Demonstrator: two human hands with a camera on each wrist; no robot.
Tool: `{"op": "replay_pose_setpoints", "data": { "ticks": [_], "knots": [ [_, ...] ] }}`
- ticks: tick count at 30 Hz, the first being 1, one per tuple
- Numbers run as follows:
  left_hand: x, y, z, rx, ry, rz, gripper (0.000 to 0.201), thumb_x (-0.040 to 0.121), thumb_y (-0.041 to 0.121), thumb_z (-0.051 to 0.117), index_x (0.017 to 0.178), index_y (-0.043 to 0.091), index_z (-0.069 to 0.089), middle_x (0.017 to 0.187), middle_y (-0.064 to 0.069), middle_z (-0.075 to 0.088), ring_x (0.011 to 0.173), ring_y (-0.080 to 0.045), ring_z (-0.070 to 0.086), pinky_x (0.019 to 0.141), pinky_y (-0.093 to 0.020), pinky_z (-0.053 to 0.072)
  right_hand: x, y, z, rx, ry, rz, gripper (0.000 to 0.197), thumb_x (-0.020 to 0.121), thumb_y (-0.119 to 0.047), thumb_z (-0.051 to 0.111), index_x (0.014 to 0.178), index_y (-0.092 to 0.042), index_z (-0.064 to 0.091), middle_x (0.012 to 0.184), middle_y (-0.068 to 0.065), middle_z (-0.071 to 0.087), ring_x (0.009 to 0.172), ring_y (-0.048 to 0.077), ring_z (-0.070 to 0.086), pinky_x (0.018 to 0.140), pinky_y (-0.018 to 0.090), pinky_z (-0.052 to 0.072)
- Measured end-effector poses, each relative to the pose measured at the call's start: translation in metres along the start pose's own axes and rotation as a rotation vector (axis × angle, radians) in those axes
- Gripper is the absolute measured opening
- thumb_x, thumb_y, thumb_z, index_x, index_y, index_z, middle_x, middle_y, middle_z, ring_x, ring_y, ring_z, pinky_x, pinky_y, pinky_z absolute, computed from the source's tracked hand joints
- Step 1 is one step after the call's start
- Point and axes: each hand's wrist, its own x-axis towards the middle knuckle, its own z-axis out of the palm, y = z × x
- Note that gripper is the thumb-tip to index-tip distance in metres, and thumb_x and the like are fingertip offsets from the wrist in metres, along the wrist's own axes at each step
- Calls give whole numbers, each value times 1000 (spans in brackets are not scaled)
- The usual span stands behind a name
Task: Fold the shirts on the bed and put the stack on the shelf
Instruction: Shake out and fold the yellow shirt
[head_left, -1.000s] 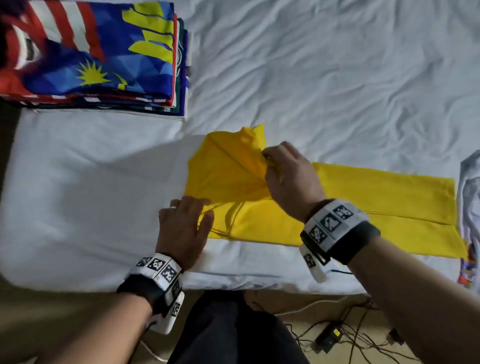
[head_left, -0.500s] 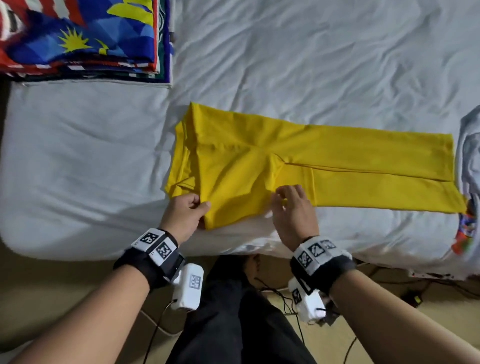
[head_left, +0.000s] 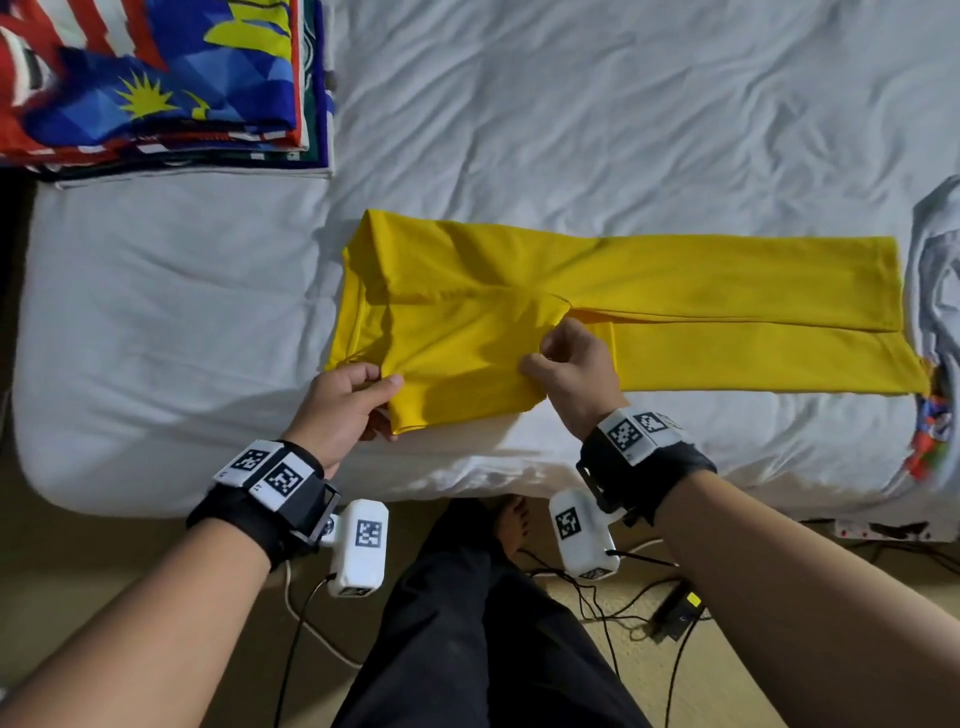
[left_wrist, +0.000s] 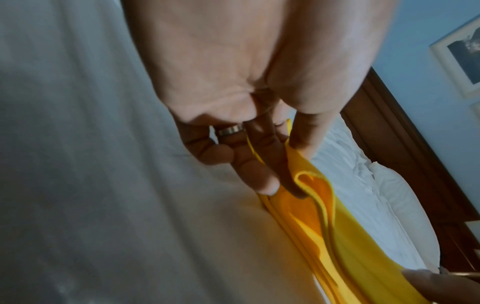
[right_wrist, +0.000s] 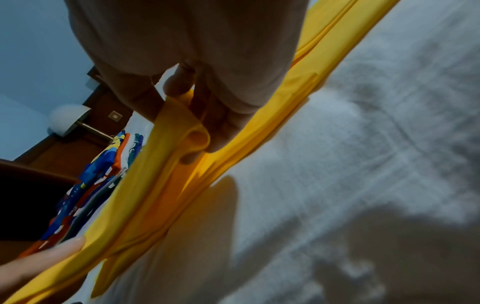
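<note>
Both hands are working at the near edge of the bed (head_left: 156, 322), palms down, wrists bent toward the mattress. Left hand (head_left: 340, 402) is pinching the near left corner of the yellow shirt (head_left: 467, 332), thumb on top and fingers curled beneath the cloth; the left wrist view is showing a ring (left_wrist: 231, 130) on one finger and the yellow hem looping over the fingertips. Right hand (head_left: 574, 371) is gripping the same near edge further right, thumb and curled fingers closing on a bunched fold of fabric, as the right wrist view is confirming. Between the two hands the sleeve panel is lying folded over the body of the shirt, its lower edge hanging just past the mattress edge. The shirt is lying lengthwise across the bed, folded into a long narrow band, smooth knit with a seam running along its length. A stack of folded shirts (head_left: 156, 88), printed in blue, red and yellow, is sitting at the far left corner, well apart from the yellow one. A pale grey shirt (head_left: 935, 291) with a coloured print is touching the yellow shirt's right end. The white bedsheet is showing heavy creasing. Cables (head_left: 613, 597) are trailing on the floor beside the person's dark trousers (head_left: 467, 623).
</note>
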Motion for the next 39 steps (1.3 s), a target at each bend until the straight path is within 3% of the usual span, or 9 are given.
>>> {"op": "replay_pose_setpoints", "data": {
  "ticks": [5,11,14,17,20,24,27,31,39],
  "knots": [
    [-6,-5,1,153,53,-8,14,95,20,67,86,10,63,63,-8,62,49,-24,60,50,-30,48,-7,14,-10,-120,-100,67,22,85,-15,74,89,-16,53,83,2,51,55,21,54,46,27,43],
    [-5,-9,-6,652,33,14,20,94,32,65,78,20,66,70,3,73,69,-16,68,70,-36,57,-19,26,-15,-886,-208,-102,13,93,-30,60,97,-18,58,65,3,59,62,28,56,50,32,40],
    [2,10,-16,797,207,137,20,92,39,62,79,24,65,83,2,72,85,-25,66,76,-39,55,-17,11,-1,-968,-140,-351,17,93,-31,57,88,-15,58,69,0,55,60,26,50,47,29,30],
    [23,29,-24,785,296,362,9,90,28,65,92,19,67,99,-4,67,94,-30,61,78,-38,51,-13,-2,31,-924,-214,-541,18,90,-28,62,83,-13,58,78,4,57,67,28,53,50,33,41],
    [52,47,-33,900,287,529,26,89,29,61,110,14,68,111,-11,63,103,-38,58,86,-45,48,-9,-6,71,-949,-317,-618,24,86,-34,67,83,-12,59,76,8,60,69,34,61,52,34,41],
    [88,63,-42,1150,98,663,53,88,42,45,133,17,59,141,-7,55,123,-36,51,96,-48,42,-9,-18,113,-1128,-400,-438,46,91,-59,53,105,-15,59,101,8,68,91,34,67,62,33,35],
    [110,70,-44,1333,-47,678,59,95,51,38,149,27,42,163,1,28,147,-30,26,109,-54,29,-9,-20,127,-1221,-419,-325,44,90,-56,51,110,-17,58,110,7,67,97,32,67,63,34,36],
    [139,79,-50,1481,-145,606,65,100,62,26,156,31,22,169,3,6,154,-23,3,117,-54,15,-5,-20,128,-1231,-469,-291,31,87,-40,51,108,-18,58,106,5,67,90,31,67,59,32,35],
    [166,71,-55,1534,-207,559,96,86,80,35,159,27,3,168,4,-8,154,-26,-1,117,-55,13,6,-20,117,-1153,-635,-244,30,82,-33,53,110,-22,60,111,1,64,94,30,65,64,31,38]
  ]
}}
